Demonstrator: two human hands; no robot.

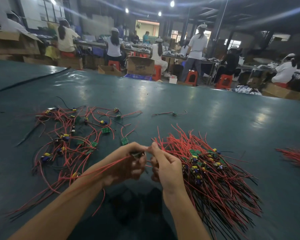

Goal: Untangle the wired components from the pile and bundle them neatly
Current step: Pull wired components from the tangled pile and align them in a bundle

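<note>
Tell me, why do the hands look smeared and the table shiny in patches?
Head view: the left hand and its grip on the wired component are motion-blurred, the right hand sharper; ceiling lamps glare off the green table; the wide lens bows the table's far edge.

The left hand [126,163] and the right hand [166,165] are bare. Behind them the left forearm [68,201] and the right forearm [184,210] are uncovered too, as far back as the lower edge of the view. Both forearms are slender and smooth. The left hand is smeared by motion blur, with pale patches at its fingertips [134,164] that look like short nails. The right hand is sharper, its knuckles and wrist clearly outlined.
</note>
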